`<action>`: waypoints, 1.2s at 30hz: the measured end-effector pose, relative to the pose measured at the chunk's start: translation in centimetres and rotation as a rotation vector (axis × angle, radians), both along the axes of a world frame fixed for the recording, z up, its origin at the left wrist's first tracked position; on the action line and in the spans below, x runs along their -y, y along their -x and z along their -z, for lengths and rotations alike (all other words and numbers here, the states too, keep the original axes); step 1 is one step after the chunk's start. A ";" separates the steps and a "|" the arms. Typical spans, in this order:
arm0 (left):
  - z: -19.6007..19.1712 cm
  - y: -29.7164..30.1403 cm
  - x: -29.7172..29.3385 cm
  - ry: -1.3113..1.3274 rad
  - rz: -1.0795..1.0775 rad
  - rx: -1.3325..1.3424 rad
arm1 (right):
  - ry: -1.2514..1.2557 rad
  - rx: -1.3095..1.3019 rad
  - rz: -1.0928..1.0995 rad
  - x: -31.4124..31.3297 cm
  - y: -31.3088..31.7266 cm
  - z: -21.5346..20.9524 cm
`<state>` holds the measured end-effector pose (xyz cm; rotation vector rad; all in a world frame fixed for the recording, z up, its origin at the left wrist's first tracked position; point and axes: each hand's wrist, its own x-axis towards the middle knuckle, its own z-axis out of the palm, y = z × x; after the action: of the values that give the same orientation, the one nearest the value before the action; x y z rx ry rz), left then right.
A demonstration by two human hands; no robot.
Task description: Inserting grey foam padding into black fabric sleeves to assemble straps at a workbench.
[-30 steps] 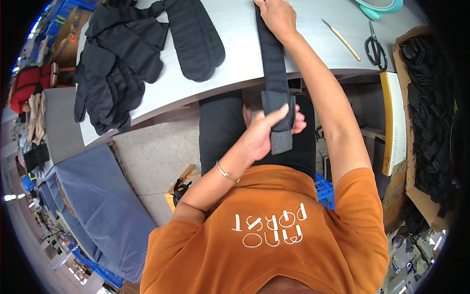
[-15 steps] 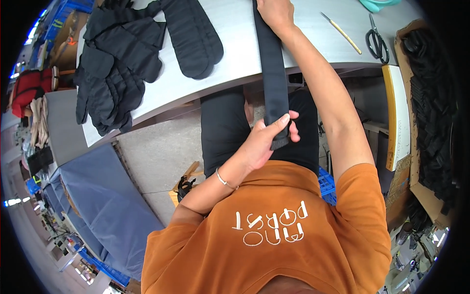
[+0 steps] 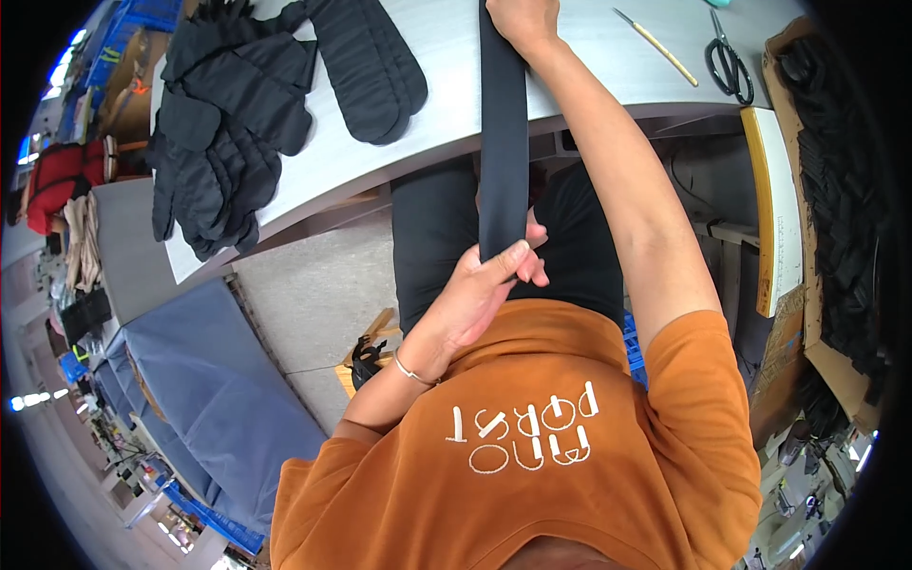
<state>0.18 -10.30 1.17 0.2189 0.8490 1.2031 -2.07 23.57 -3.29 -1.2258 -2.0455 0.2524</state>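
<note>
A long black fabric strap (image 3: 503, 142) runs from the white table, over its front edge, and down to my lap. At its near end my left hand (image 3: 489, 280) is closed on it, thumb on top and fingertips showing at the right side. Farther up, at the top of the view, my right hand (image 3: 525, 21) is closed on the strap's other part against the table. The fingers of that hand are partly cut off by the picture's edge. Between the two hands the strap looks flat and stretched straight.
Black padded fabric pieces (image 3: 214, 142) lie heaped at the table's left, beside a long rounded pair (image 3: 370, 71). To the right are a wooden-handled awl (image 3: 655, 46), black scissors (image 3: 730, 71) and a cardboard box (image 3: 790, 123) of black strips. Blue-grey cloth (image 3: 214, 370) hangs at left.
Both hands and the strap have shifted slightly left. The strap's near end, with its fuzzy edge, showed below my left hand before and is now hidden.
</note>
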 end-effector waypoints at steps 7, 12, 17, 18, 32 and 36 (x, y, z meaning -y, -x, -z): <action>0.2 -1.1 6.8 0.078 0.206 0.059 | 0.060 -0.034 0.081 -1.2 0.5 0.3; 3.2 2.5 4.7 0.131 -0.395 -0.496 | 0.037 0.007 0.112 -1.2 -0.4 0.1; 3.4 1.9 1.7 -0.117 -0.477 -0.405 | 0.033 0.008 0.117 -0.6 0.5 0.2; 2.8 1.3 1.7 -0.116 -0.474 -0.393 | 0.026 0.015 0.112 -0.7 0.5 0.3; 3.9 2.5 6.9 0.162 -0.470 -0.410 | 0.020 0.014 0.097 -0.6 0.2 -0.1; 2.9 1.6 3.3 0.033 -0.234 -0.406 | 0.042 0.022 0.124 -0.4 0.3 -0.3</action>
<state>-1.45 -13.59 -1.72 0.3511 1.2744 1.3850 -2.37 24.00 -2.98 -1.3816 -1.9822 0.2249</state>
